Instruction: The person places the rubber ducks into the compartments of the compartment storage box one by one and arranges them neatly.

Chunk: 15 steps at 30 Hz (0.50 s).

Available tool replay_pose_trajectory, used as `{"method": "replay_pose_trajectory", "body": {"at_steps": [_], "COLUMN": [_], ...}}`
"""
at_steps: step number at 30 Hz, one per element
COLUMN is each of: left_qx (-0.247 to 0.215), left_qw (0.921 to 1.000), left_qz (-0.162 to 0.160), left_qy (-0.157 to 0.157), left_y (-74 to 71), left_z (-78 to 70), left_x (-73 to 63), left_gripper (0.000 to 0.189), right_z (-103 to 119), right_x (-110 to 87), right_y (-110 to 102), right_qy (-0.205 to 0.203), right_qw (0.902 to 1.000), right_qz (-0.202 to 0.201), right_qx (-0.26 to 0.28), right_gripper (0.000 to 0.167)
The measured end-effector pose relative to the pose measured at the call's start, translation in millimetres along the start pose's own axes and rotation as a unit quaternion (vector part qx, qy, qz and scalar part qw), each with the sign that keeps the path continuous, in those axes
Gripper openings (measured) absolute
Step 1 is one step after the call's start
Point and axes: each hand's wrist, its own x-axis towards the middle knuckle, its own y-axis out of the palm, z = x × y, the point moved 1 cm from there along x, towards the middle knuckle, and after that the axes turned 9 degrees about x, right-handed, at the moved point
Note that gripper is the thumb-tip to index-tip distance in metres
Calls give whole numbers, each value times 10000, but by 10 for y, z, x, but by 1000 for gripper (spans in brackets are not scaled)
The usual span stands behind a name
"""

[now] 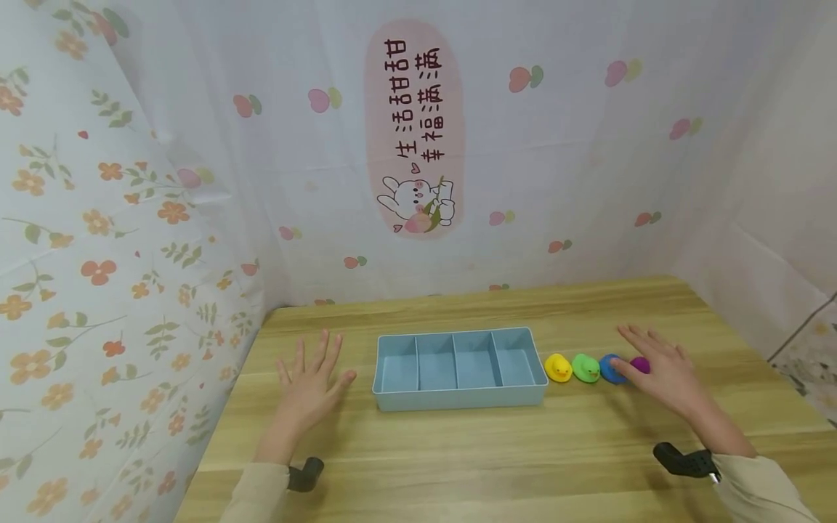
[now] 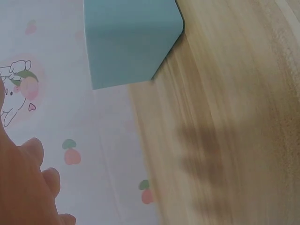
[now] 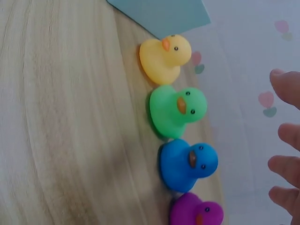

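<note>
A light blue tray [image 1: 458, 399] with several compartments in a row lies on the wooden table, and its compartments look bare. To its right, rubber ducks stand in a line: a yellow duck [image 1: 559, 368], a green duck [image 1: 585, 368], a blue duck [image 3: 187, 165] and a purple duck [image 3: 194, 211]. My right hand [image 1: 667, 374] hovers with spread fingers over the purple end of the line, partly covering the blue and purple ducks in the head view. Left of the tray, my left hand [image 1: 307, 392] is held spread above the table, holding nothing.
The wooden table [image 1: 458, 465] runs to a patterned cloth wall [image 1: 314, 196] behind and a flowered cloth [image 1: 118, 290] on the left. A dark cable [image 1: 801, 327] hangs by the right edge. Each wrist wears a black camera mount [image 1: 685, 460].
</note>
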Motion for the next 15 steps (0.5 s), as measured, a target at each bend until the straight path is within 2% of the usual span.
{"method": "replay_pose_trajectory", "body": {"at_steps": [7, 15], "left_qx": [17, -1], "left_qw": [10000, 10000], "left_qz": [-82, 63], "left_qy": [-16, -38], "left_y": [30, 71], "left_z": [-11, -8], "left_x": [-13, -32], "left_gripper": [71, 70], "right_z": [-122, -243], "right_x": [-34, -87], "right_y": [-29, -40], "right_qy": [31, 174], "right_qw": [9999, 9993], "right_qz": [-47, 55], "right_qx": [142, 338], "right_gripper": [74, 73]}}
